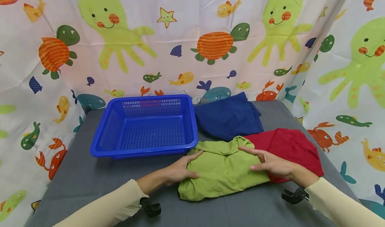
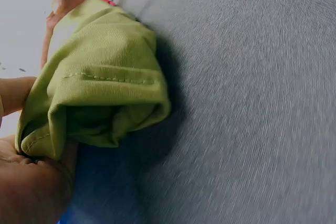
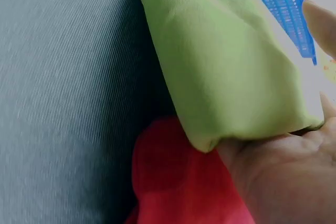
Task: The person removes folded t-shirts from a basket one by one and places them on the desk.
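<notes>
A folded green garment [image 1: 224,173] with a stitched hem [image 2: 107,78] lies at the middle front of the grey table, overlapping a folded red cloth [image 1: 288,150]. My left hand [image 1: 177,169] grips its left end, thumb and index finger showing on top and the other fingers hidden. At the right end my right hand [image 1: 275,165] holds it the same way, and in the right wrist view the palm [image 3: 294,166] sits beneath the edge. Loose layers of the green garment open into a hollow fold in the left wrist view.
A blue perforated plastic basket [image 1: 144,152] with nothing in it stands at the back left. Beside it lies a folded dark blue cloth [image 1: 228,117]. The grey table [image 1: 120,183] is bordered by curtains [image 1: 186,16] printed with sea animals.
</notes>
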`<state>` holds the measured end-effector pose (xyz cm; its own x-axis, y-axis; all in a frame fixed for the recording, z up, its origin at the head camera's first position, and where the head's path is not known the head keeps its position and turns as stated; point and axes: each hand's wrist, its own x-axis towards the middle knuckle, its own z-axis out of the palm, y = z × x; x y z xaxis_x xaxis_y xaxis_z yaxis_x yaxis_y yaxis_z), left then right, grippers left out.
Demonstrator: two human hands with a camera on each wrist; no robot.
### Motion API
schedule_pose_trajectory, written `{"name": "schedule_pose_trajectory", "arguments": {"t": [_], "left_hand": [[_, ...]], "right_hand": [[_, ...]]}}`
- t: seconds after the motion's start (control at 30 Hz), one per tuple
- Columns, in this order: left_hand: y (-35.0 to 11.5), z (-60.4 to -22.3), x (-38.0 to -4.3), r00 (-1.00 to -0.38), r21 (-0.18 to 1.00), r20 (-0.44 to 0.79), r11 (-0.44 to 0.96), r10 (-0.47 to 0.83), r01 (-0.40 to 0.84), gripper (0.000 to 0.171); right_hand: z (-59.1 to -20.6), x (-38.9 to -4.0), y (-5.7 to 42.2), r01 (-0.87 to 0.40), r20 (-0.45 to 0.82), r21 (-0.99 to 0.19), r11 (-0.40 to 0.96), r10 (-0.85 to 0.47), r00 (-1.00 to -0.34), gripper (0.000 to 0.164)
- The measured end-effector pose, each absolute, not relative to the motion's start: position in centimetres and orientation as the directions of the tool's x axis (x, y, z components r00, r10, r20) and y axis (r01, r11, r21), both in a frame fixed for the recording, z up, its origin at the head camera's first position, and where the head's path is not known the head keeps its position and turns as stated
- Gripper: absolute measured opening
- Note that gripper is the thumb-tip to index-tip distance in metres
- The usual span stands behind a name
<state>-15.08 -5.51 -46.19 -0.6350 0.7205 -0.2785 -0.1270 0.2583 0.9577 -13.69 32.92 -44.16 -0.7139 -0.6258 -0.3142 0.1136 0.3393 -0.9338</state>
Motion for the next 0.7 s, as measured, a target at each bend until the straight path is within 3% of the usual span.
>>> {"name": "schedule_pose_trajectory", "arguments": {"t": [0.3, 0.7], "left_hand": [[-7.3, -47.1, -15.3, -0.581, 0.948, -0.309, 0.291, 0.753, -0.128, 0.088], [-8.5, -47.4, -16.0, -0.531, 0.940, -0.319, 0.335, 0.785, -0.068, 0.092]], "right_hand": [[-45.4, -14.0, 33.0, 0.228, -0.393, -0.919, 0.321, -0.708, -0.587, 0.075], [-46.6, -14.9, 33.6, 0.216, -0.390, -0.921, 0.326, -0.723, -0.570, 0.074]]}}
